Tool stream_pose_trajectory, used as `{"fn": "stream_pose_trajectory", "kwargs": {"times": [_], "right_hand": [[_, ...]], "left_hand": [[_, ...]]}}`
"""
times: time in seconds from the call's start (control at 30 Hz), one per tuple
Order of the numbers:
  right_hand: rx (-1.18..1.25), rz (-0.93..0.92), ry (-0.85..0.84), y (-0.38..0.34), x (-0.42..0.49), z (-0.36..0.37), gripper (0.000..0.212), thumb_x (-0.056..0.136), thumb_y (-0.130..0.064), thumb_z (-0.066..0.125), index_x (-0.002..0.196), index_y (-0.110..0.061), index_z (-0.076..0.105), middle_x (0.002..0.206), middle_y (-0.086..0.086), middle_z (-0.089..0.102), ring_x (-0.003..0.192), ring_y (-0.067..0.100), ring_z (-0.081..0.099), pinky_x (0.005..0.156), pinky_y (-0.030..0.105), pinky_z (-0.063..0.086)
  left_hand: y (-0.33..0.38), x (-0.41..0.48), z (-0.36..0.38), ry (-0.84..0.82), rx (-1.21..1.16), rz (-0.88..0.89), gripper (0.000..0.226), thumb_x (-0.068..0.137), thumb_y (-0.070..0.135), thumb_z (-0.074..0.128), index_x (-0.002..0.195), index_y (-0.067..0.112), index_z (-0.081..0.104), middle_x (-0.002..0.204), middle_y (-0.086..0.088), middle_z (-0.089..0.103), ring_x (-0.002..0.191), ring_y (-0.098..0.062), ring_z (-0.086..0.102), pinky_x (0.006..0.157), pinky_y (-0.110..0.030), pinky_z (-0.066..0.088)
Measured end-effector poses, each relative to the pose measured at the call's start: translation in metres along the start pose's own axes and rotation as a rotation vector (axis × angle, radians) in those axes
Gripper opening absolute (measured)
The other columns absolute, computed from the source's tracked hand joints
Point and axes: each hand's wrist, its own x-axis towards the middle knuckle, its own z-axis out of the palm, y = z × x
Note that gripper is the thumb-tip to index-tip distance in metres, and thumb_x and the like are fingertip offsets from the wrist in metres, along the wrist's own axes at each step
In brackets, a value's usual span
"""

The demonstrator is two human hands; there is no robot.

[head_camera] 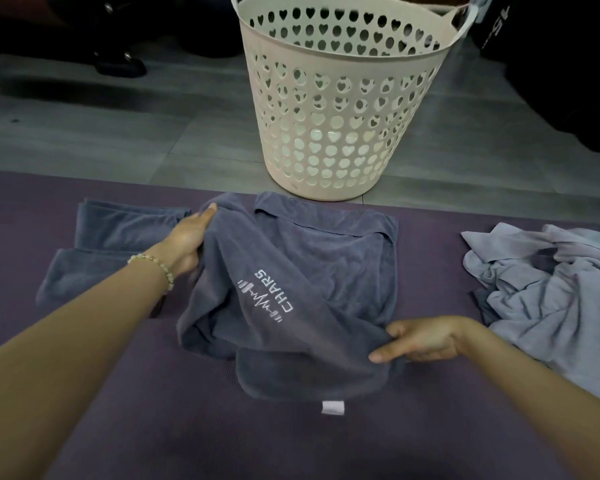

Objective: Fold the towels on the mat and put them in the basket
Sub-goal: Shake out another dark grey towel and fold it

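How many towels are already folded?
2, both on the mat left of the left hand: the far towel by the mat's edge, the near towel just in front of it. Others may be hidden in the basket.

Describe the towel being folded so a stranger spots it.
Find the cream heart-holed basket; on the purple mat before it lies a dark grey towel. It is spread, white CHARS lettering up; the towels left are folded, the heap right paler.

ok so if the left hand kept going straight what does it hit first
Beyond the dark gray towel the left hand grips, probably the laundry basket's lower wall; depth is unclear.
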Motion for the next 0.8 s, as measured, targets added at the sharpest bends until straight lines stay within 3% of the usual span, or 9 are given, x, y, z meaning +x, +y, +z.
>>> {"fn": "stream_pose_trajectory", "kwargs": {"times": [0.1,0.17,0.27,0.47,0.57,0.63,0.7,0.77,0.8], "right_hand": [[0.203,-0.118,0.27,-0.006,-0.008,-0.019,0.026,0.083,-0.03,0.062,0.103,-0.014,0.061,0.083,-0.003,0.072,0.071,0.012,0.066,0.06,0.02,0.051],[0.28,-0.228,0.513,-0.008,-0.002,-0.036,0.015,0.088,-0.03,0.059,0.093,-0.016,0.059,0.061,-0.006,0.059,0.049,0.007,0.047,0.045,0.017,0.038],[0.489,-0.375,0.737,-0.013,0.011,-0.061,0.018,0.09,-0.025,0.059,0.075,-0.019,0.051,0.052,-0.007,0.036,0.04,0.004,0.028,0.038,0.015,0.025],[0.622,-0.39,0.871,-0.048,0.026,-0.12,0.017,0.094,-0.023,0.057,0.08,-0.017,0.049,0.043,-0.01,0.039,0.034,0.002,0.03,0.035,0.014,0.028],[0.762,-0.468,1.009,-0.072,0.028,-0.157,0.008,0.096,-0.018,0.054,0.09,-0.015,0.051,0.067,-0.001,0.059,0.04,0.001,0.053,0.04,0.012,0.043],[0.802,-0.493,1.024,-0.077,0.036,-0.171,0.012,0.099,-0.017,0.048,0.107,-0.01,0.054,0.103,0.006,0.059,0.078,0.012,0.066,0.066,0.017,0.054],[0.687,-0.38,1.098,-0.068,0.049,-0.17,0.028,0.098,-0.019,0.049,0.124,-0.007,0.049,0.111,0.009,0.051,0.097,0.023,0.059,0.081,0.029,0.05],[0.501,-0.274,1.139,-0.05,0.063,-0.146,0.02,0.096,-0.021,0.054,0.112,-0.009,0.052,0.101,0.011,0.053,0.076,0.02,0.057,0.067,0.028,0.05],[0.446,-0.246,1.104,-0.039,0.069,-0.129,0.015,0.095,-0.022,0.057,0.102,-0.009,0.052,0.094,0.012,0.054,0.066,0.017,0.055,0.058,0.026,0.049]], "left_hand": [[-0.011,0.008,-0.01,0.088,0.177,-0.078,0.053,0.097,0.045,0.045,0.131,0.005,0.053,0.123,-0.014,0.061,0.104,-0.028,0.06,0.091,-0.037,0.049],[-0.019,0.01,-0.007,0.096,0.199,-0.123,0.057,0.095,0.049,0.045,0.13,0.006,0.054,0.124,-0.012,0.061,0.109,-0.029,0.059,0.098,-0.04,0.047],[-0.025,0.016,0.005,0.092,0.139,-0.141,0.051,0.097,0.047,0.043,0.129,0.008,0.054,0.122,-0.012,0.06,0.11,-0.03,0.058,0.094,-0.041,0.048],[0.0,0.057,0.038,0.081,0.126,-0.007,0.037,0.099,0.036,0.043,0.126,0.013,0.054,0.115,-0.004,0.059,0.103,-0.021,0.056,0.088,-0.031,0.043],[0.026,0.089,0.051,0.073,0.114,0.068,0.045,0.097,0.038,0.049,0.13,0.007,0.049,0.127,-0.005,0.056,0.111,-0.021,0.055,0.097,-0.033,0.044],[0.029,0.107,0.056,0.063,0.197,0.074,0.066,0.093,0.044,0.052,0.141,0.002,0.035,0.141,-0.015,0.047,0.125,-0.029,0.048,0.108,-0.039,0.037],[0.016,0.103,0.058,0.088,0.397,0.029,0.073,0.094,0.042,0.051,0.146,-0.002,0.023,0.146,-0.015,0.038,0.134,-0.031,0.038,0.106,-0.033,0.032],[-0.01,0.093,0.046,0.09,0.578,-0.086,0.093,0.084,0.054,0.06,0.146,-0.003,0.02,0.149,-0.016,0.033,0.136,-0.032,0.035,0.108,-0.035,0.032],[-0.031,0.092,0.033,0.051,0.664,-0.139,0.11,0.069,0.071,0.063,0.143,-0.003,0.029,0.146,-0.018,0.038,0.133,-0.033,0.039,0.108,-0.038,0.035]]}}
